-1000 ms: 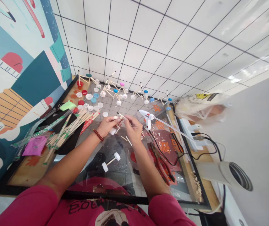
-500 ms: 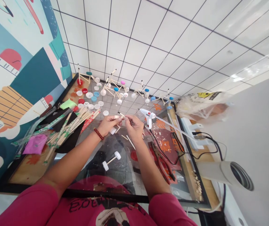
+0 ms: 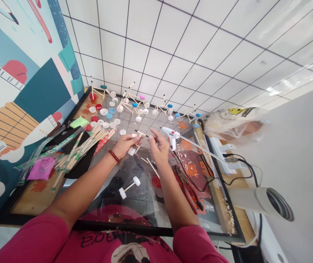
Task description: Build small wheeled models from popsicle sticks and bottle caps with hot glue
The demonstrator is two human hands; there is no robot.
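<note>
Between its thumb and fingers, my left hand pinches a small model of wooden sticks. A white bottle cap hangs on its lower side, and a black-tipped stick crosses its top. My right hand is just right of that stick's end, thumb and index finger apart; whether a fingertip touches it I cannot tell. Below the hands, two white caps joined by a stick lie on the glass tabletop. Loose cut sticks lie beside my right wrist.
A white glue gun with a long glue stick stands to the right. Red-handled pliers lie nearer. Chopsticks are piled left, loose caps behind them. Several stick-and-cap models line the back edge.
My right hand has come off the stick, moving slightly right, and its index finger has lifted away from the thumb. The left hand keeps its hold almost in place.
</note>
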